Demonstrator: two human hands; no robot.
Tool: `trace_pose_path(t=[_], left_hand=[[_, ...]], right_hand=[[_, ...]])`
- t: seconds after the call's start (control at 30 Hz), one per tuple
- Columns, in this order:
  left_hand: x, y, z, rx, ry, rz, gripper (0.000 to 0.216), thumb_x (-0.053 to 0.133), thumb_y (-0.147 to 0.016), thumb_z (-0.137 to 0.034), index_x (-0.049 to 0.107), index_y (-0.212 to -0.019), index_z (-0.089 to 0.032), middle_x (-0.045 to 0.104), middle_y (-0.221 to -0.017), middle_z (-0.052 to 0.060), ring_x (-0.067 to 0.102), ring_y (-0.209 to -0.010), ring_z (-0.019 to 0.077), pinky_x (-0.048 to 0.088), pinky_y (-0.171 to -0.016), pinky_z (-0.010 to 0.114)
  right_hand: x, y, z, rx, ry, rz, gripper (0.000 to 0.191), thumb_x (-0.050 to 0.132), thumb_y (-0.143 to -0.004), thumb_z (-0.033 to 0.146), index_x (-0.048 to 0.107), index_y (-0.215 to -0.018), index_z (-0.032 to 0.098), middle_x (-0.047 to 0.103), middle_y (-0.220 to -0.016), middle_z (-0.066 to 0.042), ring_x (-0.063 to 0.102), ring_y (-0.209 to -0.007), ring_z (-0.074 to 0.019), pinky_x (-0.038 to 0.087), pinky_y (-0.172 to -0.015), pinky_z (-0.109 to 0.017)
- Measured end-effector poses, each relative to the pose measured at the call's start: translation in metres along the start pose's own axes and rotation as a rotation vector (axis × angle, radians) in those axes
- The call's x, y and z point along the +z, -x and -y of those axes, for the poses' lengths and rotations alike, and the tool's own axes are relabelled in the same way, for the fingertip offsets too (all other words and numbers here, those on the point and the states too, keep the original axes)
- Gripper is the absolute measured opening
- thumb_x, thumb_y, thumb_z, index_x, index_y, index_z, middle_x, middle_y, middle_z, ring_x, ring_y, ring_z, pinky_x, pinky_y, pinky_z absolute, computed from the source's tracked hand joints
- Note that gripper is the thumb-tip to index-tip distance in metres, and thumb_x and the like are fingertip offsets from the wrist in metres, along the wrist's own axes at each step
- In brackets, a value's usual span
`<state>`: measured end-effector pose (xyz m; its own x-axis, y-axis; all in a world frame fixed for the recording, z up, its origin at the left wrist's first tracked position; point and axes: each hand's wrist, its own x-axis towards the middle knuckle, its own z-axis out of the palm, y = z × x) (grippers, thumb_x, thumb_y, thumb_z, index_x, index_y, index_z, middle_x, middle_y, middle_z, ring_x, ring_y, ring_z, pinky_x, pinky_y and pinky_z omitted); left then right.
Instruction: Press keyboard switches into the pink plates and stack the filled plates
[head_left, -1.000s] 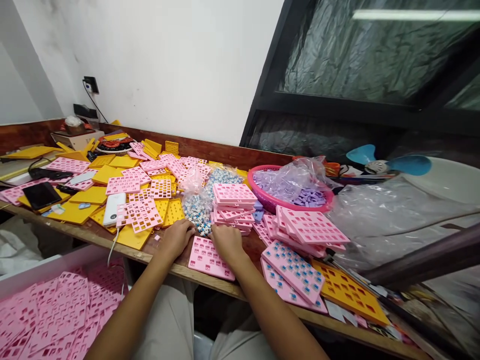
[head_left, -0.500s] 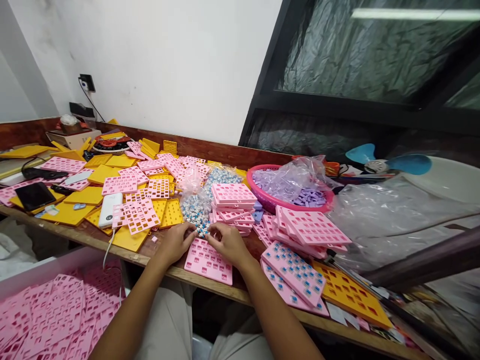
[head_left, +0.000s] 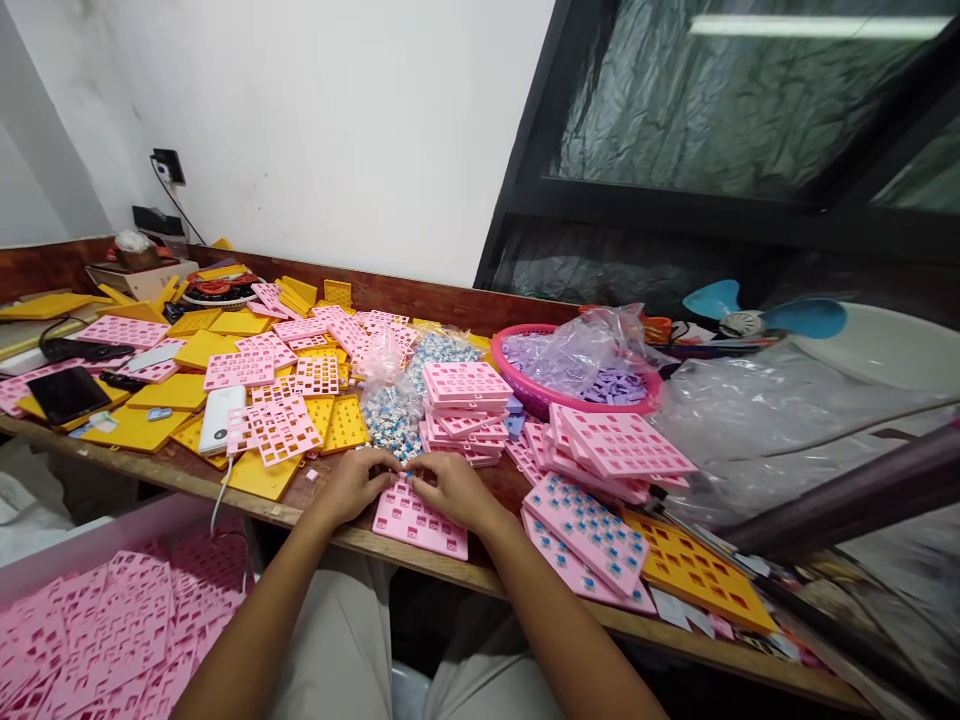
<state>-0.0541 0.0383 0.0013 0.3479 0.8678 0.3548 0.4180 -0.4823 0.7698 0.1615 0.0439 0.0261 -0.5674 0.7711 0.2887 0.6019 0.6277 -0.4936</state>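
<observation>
A pink panel with rows of square holes (head_left: 420,522) lies at the table's front edge. My left hand (head_left: 361,487) is at its far left corner, with fingers bent and tips close together. My right hand (head_left: 455,490) meets it over the far edge, thumb and fingers pinched by a speck of blue. What the left fingertips hold, if anything, is hidden. Just beyond the hands is a heap of small blue-and-white pieces (head_left: 391,425), partly in a clear bag. Right of my right hand, a pink panel filled with such pieces (head_left: 589,535) overlaps another one.
Stacked pink panels (head_left: 465,385) stand behind my right hand, with another stack (head_left: 626,445) farther right. A pink basket (head_left: 517,385) holds purple pieces. Yellow panels (head_left: 176,395), a white power bank (head_left: 225,420) and a phone (head_left: 69,395) lie left. A bin of pink panels (head_left: 112,630) stands below.
Both hands have drawn slightly nearer each other, and their fingertips have come from the heap's edge to over the panel's far edge. The camera view has shifted a little.
</observation>
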Motion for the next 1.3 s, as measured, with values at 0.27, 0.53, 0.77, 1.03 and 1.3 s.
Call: trace_pose_path(t=[0.27,0.53,0.77,1.03,1.3], left_hand=[[0.004,-0.002,0.002,-0.016,0.025,-0.007,0.021,0.061,-0.087,-0.019,0.077,-0.100,-0.021,0.076,-0.096,0.004,0.069,-0.087,0.0184,0.053,-0.081,0.029],[0.001,0.000,-0.003,0.017,-0.076,-0.008,0.017,0.061,-0.089,-0.022,0.075,-0.097,-0.023,0.077,-0.095,0.002,0.070,-0.085,0.0175,0.052,-0.081,0.027],[0.003,-0.001,-0.001,0.026,-0.094,-0.019,0.017,0.060,-0.090,-0.023,0.074,-0.099,-0.023,0.077,-0.098,0.003,0.070,-0.087,0.0187,0.054,-0.081,0.029],[0.003,-0.002,0.002,0.005,-0.063,-0.016,0.015,0.061,-0.089,-0.023,0.073,-0.098,-0.022,0.076,-0.098,0.003,0.070,-0.088,0.0183,0.055,-0.082,0.029],[0.003,-0.003,-0.003,0.043,-0.151,-0.022,0.016,0.061,-0.089,-0.020,0.073,-0.098,-0.023,0.076,-0.095,0.001,0.070,-0.086,0.0176,0.054,-0.082,0.029]], right_hand=[[0.003,-0.001,-0.002,-0.031,0.033,0.008,0.024,0.063,-0.090,0.015,0.071,-0.112,0.019,0.071,-0.102,-0.006,0.063,-0.095,-0.0182,0.045,-0.084,-0.027],[0.004,-0.002,-0.007,0.040,0.021,-0.012,0.007,0.073,-0.085,0.017,0.072,-0.092,0.017,0.071,-0.092,-0.004,0.064,-0.085,-0.0163,0.044,-0.076,-0.025],[0.016,-0.005,-0.006,0.099,0.000,-0.089,0.003,0.074,-0.085,0.019,0.073,-0.087,0.018,0.073,-0.088,-0.004,0.065,-0.082,-0.0164,0.045,-0.074,-0.025],[0.010,-0.004,-0.007,0.052,-0.067,-0.055,0.013,0.065,-0.089,0.017,0.077,-0.094,0.019,0.076,-0.092,-0.004,0.067,-0.083,-0.0166,0.046,-0.078,-0.026],[0.012,-0.005,-0.012,0.087,-0.041,-0.093,0.011,0.067,-0.088,0.018,0.077,-0.091,0.019,0.075,-0.091,-0.004,0.066,-0.083,-0.0169,0.045,-0.078,-0.026]])
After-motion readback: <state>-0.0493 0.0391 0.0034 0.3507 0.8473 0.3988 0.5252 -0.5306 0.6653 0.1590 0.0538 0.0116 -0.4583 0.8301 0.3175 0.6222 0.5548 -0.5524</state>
